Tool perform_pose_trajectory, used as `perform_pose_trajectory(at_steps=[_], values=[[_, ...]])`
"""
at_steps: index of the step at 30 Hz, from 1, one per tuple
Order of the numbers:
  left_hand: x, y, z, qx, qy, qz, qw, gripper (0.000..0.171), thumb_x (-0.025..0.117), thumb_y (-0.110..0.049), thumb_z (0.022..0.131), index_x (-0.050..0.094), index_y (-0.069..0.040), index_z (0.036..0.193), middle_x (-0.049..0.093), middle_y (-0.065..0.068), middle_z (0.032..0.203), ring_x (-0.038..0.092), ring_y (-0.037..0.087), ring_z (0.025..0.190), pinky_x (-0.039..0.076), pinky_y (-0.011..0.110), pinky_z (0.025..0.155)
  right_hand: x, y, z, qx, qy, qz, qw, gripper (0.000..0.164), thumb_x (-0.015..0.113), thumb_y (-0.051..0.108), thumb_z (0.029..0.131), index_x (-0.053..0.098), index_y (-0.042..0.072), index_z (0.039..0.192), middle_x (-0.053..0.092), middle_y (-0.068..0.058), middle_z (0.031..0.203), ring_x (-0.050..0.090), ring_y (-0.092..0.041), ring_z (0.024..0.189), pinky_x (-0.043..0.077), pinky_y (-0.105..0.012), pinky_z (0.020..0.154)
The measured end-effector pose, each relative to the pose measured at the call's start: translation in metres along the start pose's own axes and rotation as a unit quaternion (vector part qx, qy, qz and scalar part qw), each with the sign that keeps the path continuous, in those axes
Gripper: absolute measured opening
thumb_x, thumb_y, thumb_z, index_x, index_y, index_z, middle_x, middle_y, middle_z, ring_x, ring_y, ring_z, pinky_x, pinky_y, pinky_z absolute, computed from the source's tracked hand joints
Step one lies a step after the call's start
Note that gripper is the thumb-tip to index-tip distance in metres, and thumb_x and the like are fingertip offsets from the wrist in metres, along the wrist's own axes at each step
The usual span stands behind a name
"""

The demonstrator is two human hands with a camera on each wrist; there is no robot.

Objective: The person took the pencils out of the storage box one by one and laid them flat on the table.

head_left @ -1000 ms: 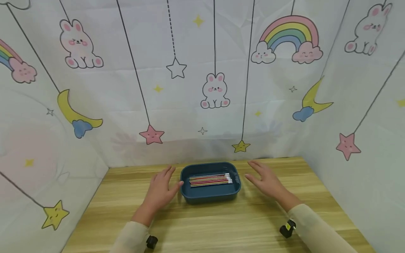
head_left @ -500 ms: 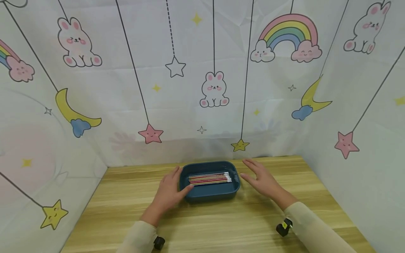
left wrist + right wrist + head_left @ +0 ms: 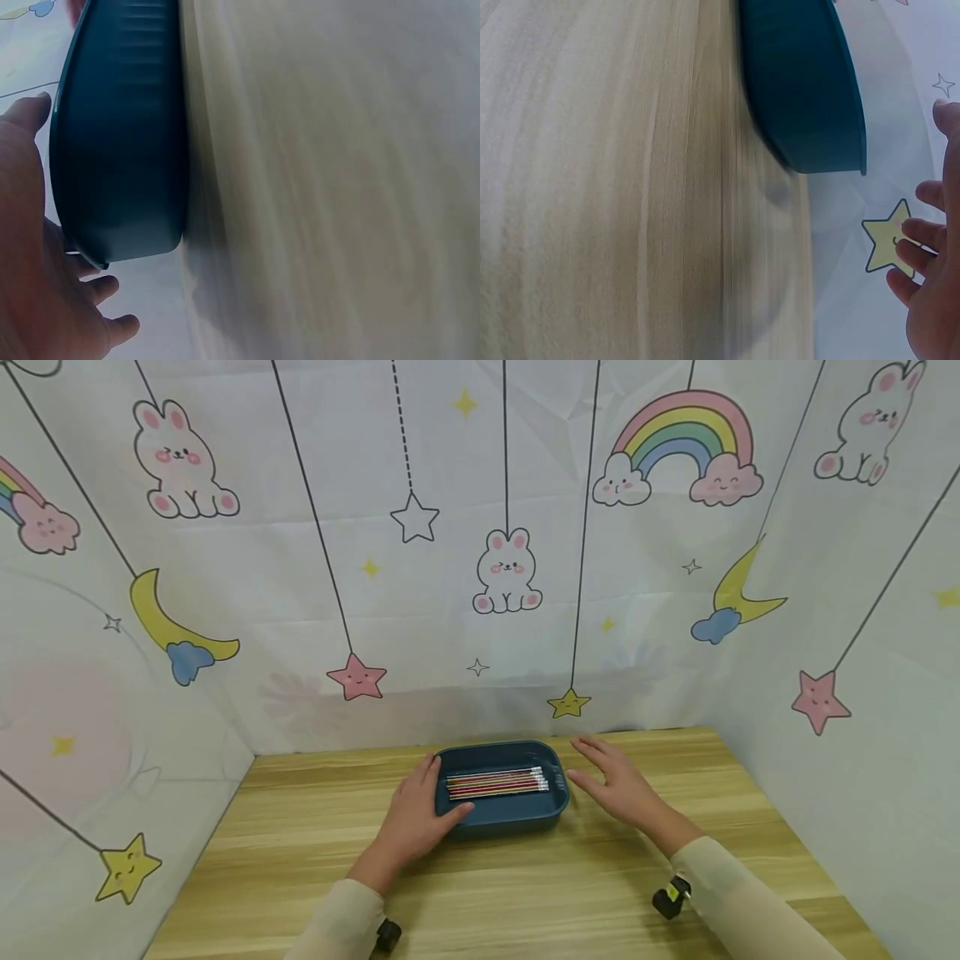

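A dark blue rectangular tray sits on the table, holding several striped pencils laid side by side, their white-tipped ends to the right. My left hand lies around the tray's left end, fingers along the left rim and thumb over the front-left edge. The left wrist view has this hand spread beside the tray's wall. Just off the right end, my right hand hovers with fingers extended. A gap separates the right hand from the tray in the right wrist view.
The wood-grain table extends in front of the tray and to both sides. Behind it hangs a white cloth printed with rabbits, stars and rainbows, with similar cloth on the left and right. A small black device is strapped at the right wrist.
My left hand has moved right, from beside the tray onto its left end, the thumb now over the rim. My right hand has shifted slightly left, closer to the tray.
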State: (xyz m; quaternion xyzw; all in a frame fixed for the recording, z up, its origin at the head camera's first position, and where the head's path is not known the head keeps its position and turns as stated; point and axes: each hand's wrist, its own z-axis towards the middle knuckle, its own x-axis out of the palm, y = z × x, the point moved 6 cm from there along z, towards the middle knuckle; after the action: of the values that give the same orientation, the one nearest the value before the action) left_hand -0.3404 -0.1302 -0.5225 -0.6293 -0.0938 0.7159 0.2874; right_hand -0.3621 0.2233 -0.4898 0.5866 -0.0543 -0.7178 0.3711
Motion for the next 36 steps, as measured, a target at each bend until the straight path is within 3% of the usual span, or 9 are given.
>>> perform_pose_trajectory(at_steps=[7, 16, 26, 30, 36], values=[[0.007, 0.001, 0.004, -0.014, 0.007, 0.002, 0.9999, 0.123, 0.072, -0.076, 0.096, 0.017, -0.001, 0.177, 0.017, 0.02, 0.183, 0.024, 0.046, 0.166, 0.023, 0.069, 0.13, 0.002, 0.0, -0.001, -0.003, 0.002, 0.001, 1.0, 0.066, 0.067, 0.039, 0.113, 0.049, 0.007, 0.167, 0.042, -0.021, 0.173, 0.038, -0.05, 0.158, 0.033, -0.073, 0.122], [0.008, 0.002, 0.005, -0.018, 0.024, 0.013, 0.9995, 0.134, 0.076, -0.082, 0.088, 0.015, -0.002, 0.177, 0.017, 0.019, 0.183, 0.026, 0.046, 0.165, 0.025, 0.069, 0.129, 0.003, -0.001, -0.001, 0.001, 0.004, 0.004, 1.0, 0.066, 0.066, 0.04, 0.113, 0.049, 0.007, 0.168, 0.042, -0.02, 0.173, 0.037, -0.05, 0.158, 0.033, -0.073, 0.123], [0.009, 0.003, 0.008, -0.021, 0.042, 0.026, 0.9986, 0.137, 0.074, -0.085, 0.086, 0.013, -0.004, 0.178, 0.014, 0.016, 0.184, 0.027, 0.043, 0.165, 0.026, 0.072, 0.127, 0.004, 0.003, 0.005, -0.018, 0.01, 0.002, 1.0, 0.064, 0.067, 0.039, 0.113, 0.051, 0.005, 0.166, 0.046, -0.02, 0.17, 0.041, -0.049, 0.156, 0.036, -0.072, 0.121], [0.008, 0.002, 0.009, -0.022, 0.05, 0.028, 0.9981, 0.137, 0.073, -0.086, 0.087, 0.012, -0.004, 0.178, 0.013, 0.016, 0.185, 0.027, 0.043, 0.165, 0.025, 0.072, 0.127, 0.003, 0.013, 0.014, -0.03, 0.028, -0.006, 0.999, 0.064, 0.07, 0.041, 0.111, 0.056, 0.008, 0.163, 0.053, -0.018, 0.165, 0.047, -0.046, 0.153, 0.04, -0.07, 0.119], [0.009, 0.002, 0.011, -0.025, 0.059, 0.032, 0.9974, 0.137, 0.073, -0.086, 0.087, 0.012, -0.003, 0.178, 0.012, 0.016, 0.185, 0.029, 0.044, 0.165, 0.026, 0.072, 0.127, 0.007, 0.039, 0.033, -0.064, 0.088, -0.035, 0.993, 0.058, 0.071, 0.039, 0.111, 0.061, 0.008, 0.158, 0.058, -0.018, 0.161, 0.052, -0.044, 0.149, 0.043, -0.067, 0.119]])
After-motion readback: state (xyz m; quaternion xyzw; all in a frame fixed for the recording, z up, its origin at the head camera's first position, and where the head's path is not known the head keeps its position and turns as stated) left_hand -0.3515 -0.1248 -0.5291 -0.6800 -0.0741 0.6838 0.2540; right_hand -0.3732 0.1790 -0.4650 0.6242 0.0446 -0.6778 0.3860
